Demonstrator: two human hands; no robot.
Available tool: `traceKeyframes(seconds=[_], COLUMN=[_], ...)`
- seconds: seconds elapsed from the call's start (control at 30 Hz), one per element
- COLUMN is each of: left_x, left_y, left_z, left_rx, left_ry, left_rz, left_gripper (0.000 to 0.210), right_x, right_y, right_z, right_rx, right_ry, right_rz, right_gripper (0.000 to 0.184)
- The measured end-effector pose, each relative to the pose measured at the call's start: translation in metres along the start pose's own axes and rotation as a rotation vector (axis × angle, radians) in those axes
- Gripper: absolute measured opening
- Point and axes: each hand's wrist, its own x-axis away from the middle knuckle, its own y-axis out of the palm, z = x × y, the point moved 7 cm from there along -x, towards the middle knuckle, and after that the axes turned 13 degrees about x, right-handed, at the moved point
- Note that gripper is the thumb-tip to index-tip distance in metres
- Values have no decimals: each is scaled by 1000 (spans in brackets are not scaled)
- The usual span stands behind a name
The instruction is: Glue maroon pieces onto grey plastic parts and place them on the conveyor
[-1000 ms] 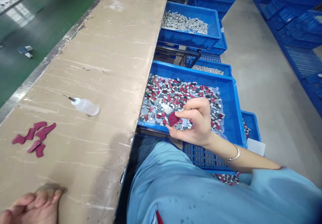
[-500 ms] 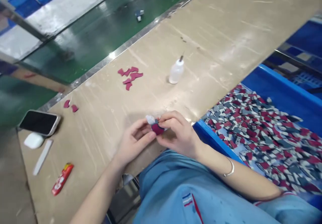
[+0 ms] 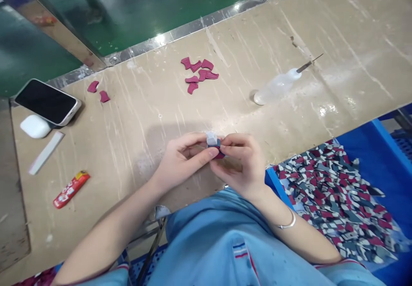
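Between my two hands, just above the table's near edge, is a small moulded part (image 3: 212, 139) in pale grey, dark blue and maroon; its exact kind does not show. My left hand (image 3: 183, 159) pinches it between thumb and fingers from the left. My right hand (image 3: 241, 157) grips its right side, fingertips closed on it. The fingers hide much of its lower half. Beyond the hands lies a loose group of maroon pieces (image 3: 202, 75). A translucent squeeze bottle (image 3: 277, 88) with a thin needle tip stands to the right of them.
On the left are a phone (image 3: 48, 101), a white rounded case (image 3: 34, 126), a pale strip (image 3: 46, 153), a red wrapper (image 3: 71, 189) and two maroon pieces (image 3: 104, 96). A blue bin (image 3: 363, 138) full of small coloured parts (image 3: 328, 200) sits below the table's right side.
The view has turned and shifted, so the table things appear displaced. Both hands still hold the small part, whose pale end now points more upward.
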Motion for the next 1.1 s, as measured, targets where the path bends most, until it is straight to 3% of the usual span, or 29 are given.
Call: traceKeyframes(seconds=[0.2,0.37,0.63,1.1], left_x=[1,1,3,-5], left_y=[-8,-8,-12,-16], left_z=[11,16,15,-9], left_rx=[-163,-243,-268,32], left_ry=[88,127,109,-21], left_rz=[57,64,112,98], left_gripper=[17,33,21,49], right_x=[-3,-6,-5,-9], right_y=[5,7,13,14], right_z=[-1,-3,-4,6], right_rx=[-9,-29,-50,-35], right_ry=[-2,-26,1,9], right_rz=[-15,3,11,12], right_gripper=[32,33,36,42])
